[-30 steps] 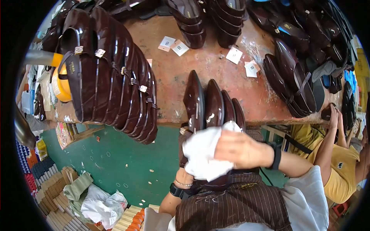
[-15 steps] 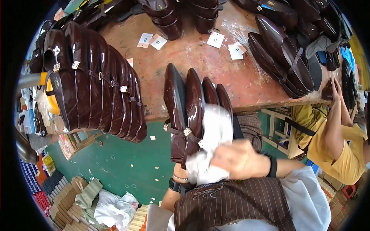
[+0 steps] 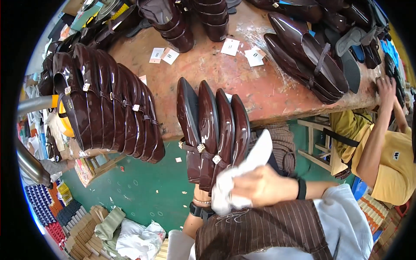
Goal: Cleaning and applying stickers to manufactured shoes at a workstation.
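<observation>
Clamping white cloth (image 3: 224, 187) in fingers of right hand (image 3: 258, 186), at five o'clock from four central brown shoes (image 3: 208, 119). Cannot tell hidden fingers' state on left hand (image 3: 203, 193), at shoes' six o'clock.

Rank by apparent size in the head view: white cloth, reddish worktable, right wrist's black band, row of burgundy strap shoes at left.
1. Reddish worktable
2. Row of burgundy strap shoes
3. White cloth
4. Black band

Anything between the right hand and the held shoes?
Yes: the white cloth bunched in the right hand. It sits on the hand's left, toward the near end of the shoes. Nothing else visible stands between.
</observation>
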Demonstrator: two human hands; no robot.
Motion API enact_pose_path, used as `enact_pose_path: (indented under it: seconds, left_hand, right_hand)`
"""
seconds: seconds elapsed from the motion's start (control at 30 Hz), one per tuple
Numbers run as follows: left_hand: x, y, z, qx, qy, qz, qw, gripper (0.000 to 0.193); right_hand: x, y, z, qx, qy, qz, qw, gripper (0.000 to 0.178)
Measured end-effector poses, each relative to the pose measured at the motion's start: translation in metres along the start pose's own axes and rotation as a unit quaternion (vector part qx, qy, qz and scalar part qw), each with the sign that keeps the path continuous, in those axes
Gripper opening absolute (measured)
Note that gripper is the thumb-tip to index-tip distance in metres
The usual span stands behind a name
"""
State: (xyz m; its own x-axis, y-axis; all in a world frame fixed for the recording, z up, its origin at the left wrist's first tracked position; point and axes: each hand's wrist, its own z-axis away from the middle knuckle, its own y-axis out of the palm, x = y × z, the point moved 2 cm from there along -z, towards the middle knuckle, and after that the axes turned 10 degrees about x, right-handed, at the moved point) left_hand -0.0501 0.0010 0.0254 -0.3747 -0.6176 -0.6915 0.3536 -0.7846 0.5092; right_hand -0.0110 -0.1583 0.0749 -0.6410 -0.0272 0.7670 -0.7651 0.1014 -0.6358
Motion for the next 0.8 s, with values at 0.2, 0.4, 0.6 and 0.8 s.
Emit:
enact_pose_path:
  seconds: [0.2, 0.4, 0.6, 0.8]
  left_hand:
    - [-0.020, -0.050, 0.051, -0.025, 0.050, -0.019, 0.998, 0.062]
    - [-0.084, 0.010, 0.013, -0.274, 0.237, -0.506, 0.782, 0.077]
    - [-0.028, -0.009, -0.015, -0.367, 0.213, -0.658, 0.622, 0.087]
    - [-0.019, -0.014, -0.028, -0.353, 0.243, -0.651, 0.627, 0.083]
  right_hand:
    - [-0.043, -0.074, 0.026, -0.132, -0.040, -0.320, 0.937, 0.023]
    - [-0.102, -0.106, 0.097, -0.627, 0.110, -0.396, 0.661, 0.050]
    - [-0.112, -0.131, -0.055, -0.440, 0.139, -0.006, 0.887, 0.033]
    - [-0.116, -0.043, -0.105, -0.277, 0.089, 0.036, 0.956, 0.040]
